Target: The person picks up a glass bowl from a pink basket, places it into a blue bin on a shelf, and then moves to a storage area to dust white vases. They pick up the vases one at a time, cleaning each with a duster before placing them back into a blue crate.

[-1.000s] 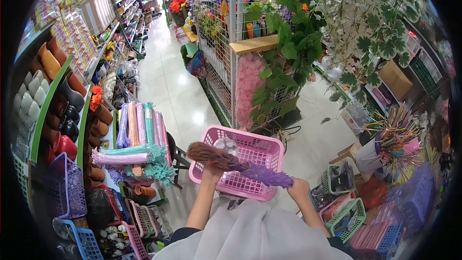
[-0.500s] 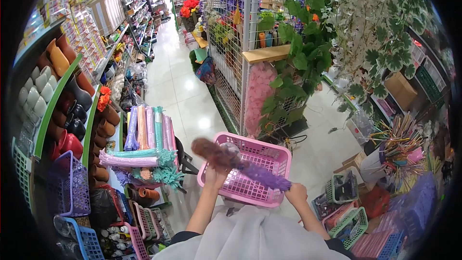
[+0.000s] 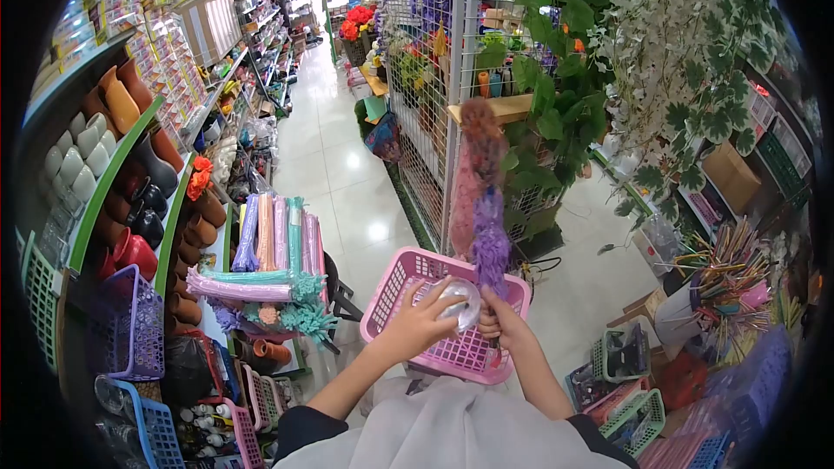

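Note:
In the head view, my right hand (image 3: 501, 318) is closed round the lower end of a fuzzy purple-and-brown stalk (image 3: 491, 239), which stands upright with its brown top blurred. My left hand (image 3: 424, 317) has its fingers wrapped over a clear, shiny roll (image 3: 461, 305) close beside my right hand. Both hands are above a pink plastic basket (image 3: 380, 330) with lattice sides. Part of the basket's inside is hidden by my hands and the roll.
Bundles of pastel fuzzy stems (image 3: 278, 234) lie on a stool to the left, beside shelves of vases (image 3: 135, 247). A white wire-mesh rack (image 3: 417, 113) stands ahead, with hanging leaves (image 3: 552, 61). Baskets (image 3: 638, 426) and a container of sticks (image 3: 686, 317) are at right.
The fuzzy stalk has swung from lying slantwise across the basket to upright, now held by my right hand alone. My left hand has moved right and grips the clear roll.

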`<state>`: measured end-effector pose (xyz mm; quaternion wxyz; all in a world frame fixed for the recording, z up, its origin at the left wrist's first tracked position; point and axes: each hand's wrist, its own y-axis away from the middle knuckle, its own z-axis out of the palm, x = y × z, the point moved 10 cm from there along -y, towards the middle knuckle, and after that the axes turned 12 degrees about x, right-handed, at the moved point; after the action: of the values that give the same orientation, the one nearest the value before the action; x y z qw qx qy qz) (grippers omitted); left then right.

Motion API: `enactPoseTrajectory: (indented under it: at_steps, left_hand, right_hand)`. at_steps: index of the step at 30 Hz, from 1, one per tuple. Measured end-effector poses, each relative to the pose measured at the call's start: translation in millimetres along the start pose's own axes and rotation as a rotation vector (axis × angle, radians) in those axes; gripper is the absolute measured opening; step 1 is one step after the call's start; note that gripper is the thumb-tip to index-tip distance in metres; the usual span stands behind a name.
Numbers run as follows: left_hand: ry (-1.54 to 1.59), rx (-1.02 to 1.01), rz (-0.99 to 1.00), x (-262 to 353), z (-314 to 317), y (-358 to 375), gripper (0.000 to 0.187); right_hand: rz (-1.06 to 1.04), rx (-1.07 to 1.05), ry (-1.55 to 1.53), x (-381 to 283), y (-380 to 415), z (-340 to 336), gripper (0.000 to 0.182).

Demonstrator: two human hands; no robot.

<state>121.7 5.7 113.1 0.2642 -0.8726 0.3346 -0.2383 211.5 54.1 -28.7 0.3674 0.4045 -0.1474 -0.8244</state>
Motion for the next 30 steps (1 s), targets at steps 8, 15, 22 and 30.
enactPoseTrajectory:
  at_steps: [8, 15, 22, 30]
  left_hand:
    - [0.336, 0.308, -0.521, -48.3, 1.2, 20.3, 0.099]
    - [2.184, 0.171, -1.194, -27.7, 122.0, 53.9, 0.071]
    - [2.270, 0.340, -1.175, -50.2, 136.6, 56.1, 0.061]
    - [1.893, 0.642, -1.124, -106.6, 99.3, 72.6, 0.052]
  right_hand:
    - [-0.183, 0.186, 0.180, -15.7, 1.4, -21.0, 0.029]
    - [-0.199, 0.212, 0.249, -18.8, 0.1, -43.2, 0.026]
    - [-0.683, 0.738, 0.961, -40.8, 28.1, -115.1, 0.044]
    - [-0.685, 0.832, 1.538, -18.0, 62.2, -156.8, 0.035]
